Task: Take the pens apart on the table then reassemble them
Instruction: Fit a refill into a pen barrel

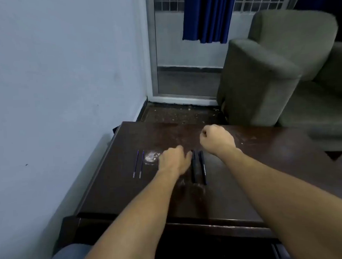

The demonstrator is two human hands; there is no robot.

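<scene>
Both hands over the pen parts

My left hand (172,158) sits low, just beside the two black barrels (193,167) lying side by side on the table (266,174). Its fingers are hidden, so I cannot tell its grip. My right hand (216,140) is curled into a fist beyond them. Two blue refills (136,163) lie parallel, further left

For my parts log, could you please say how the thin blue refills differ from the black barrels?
The thin blue refills are far slimmer than the thick black barrels. The refills lie left of the left hand, the barrels right of it. Both pairs lie parallel on the dark table.
</scene>
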